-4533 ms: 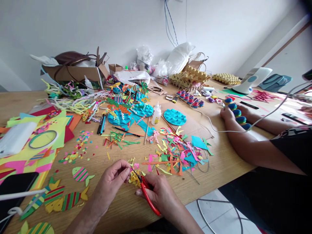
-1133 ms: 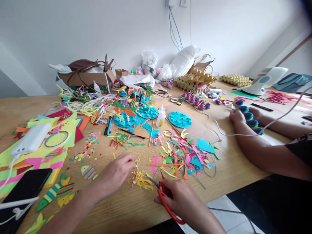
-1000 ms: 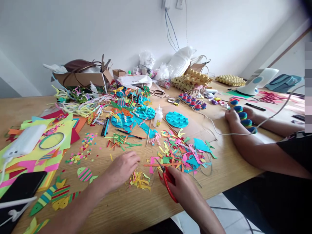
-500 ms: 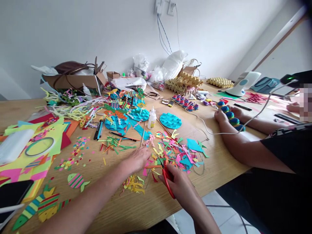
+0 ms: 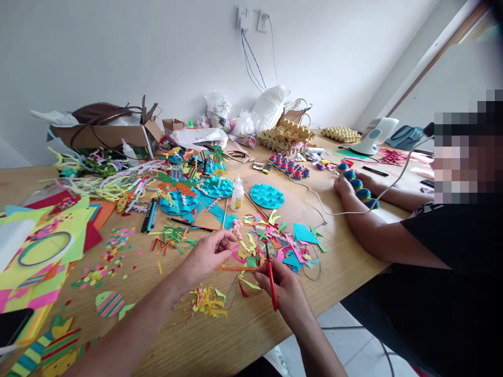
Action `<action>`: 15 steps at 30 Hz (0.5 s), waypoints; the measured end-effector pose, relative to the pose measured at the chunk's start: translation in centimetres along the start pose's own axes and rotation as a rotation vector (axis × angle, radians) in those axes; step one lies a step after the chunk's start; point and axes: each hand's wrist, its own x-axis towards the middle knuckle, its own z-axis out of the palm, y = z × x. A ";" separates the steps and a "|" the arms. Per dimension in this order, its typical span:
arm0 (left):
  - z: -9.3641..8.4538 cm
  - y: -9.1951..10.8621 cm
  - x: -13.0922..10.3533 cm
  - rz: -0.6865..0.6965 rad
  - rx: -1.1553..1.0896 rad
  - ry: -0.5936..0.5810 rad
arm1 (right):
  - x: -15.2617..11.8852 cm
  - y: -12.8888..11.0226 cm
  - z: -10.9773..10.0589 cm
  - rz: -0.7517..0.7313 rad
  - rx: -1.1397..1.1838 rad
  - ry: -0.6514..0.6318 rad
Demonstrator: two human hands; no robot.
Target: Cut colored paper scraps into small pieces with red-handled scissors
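Far to the left of the hands, colored paper sheets (image 5: pixel 76 235) lie stacked on the surface (image 5: pixel 165 343); nearer, just beyond the left forearm, is a fish cutout (image 5: pixel 109 305) with pink and green stripes.

The left hand (image 5: pixel 208 256) has changed most: seconds ago it was pinching by the scissor tips, then it reached flat toward the offcuts, and now it is lifted slightly at their near left edge, fingers loosely curled toward the thumb. Whether anything is caught between them I cannot tell. A pink fuzzy curl (image 5: pixel 237 230) sits just past its fingertips.

Between the forearms, on the near side, the yellow trimmings (image 5: pixel 210 303) now lie uncovered, with neither hand over them. An orange strip (image 5: pixel 239 268) stretches between the two hands.

The right hand (image 5: pixel 285 285) remains wrapped around the red-handled scissors (image 5: pixel 272 290), whose blades now point away from the body, over the mixed offcuts (image 5: pixel 293 260), and look nearly together. I read this as a break in the snipping, with attention shifted from the yellow trimmings to the larger heap.

Farther right, a co-worker's hands (image 5: pixel 346 188) hold a painted row of cups (image 5: pixel 356 184).
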 end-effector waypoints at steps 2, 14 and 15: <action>0.6 0.5 -1.0 -0.030 -0.109 0.023 | 0.0 -0.5 0.8 0.009 0.202 0.014; 2.5 1.2 -4.3 -0.284 -0.591 0.139 | 0.0 -2.0 3.1 -0.009 0.472 0.060; 2.5 1.0 -4.3 -0.299 -0.562 0.127 | 0.1 -1.9 3.1 -0.024 0.437 0.056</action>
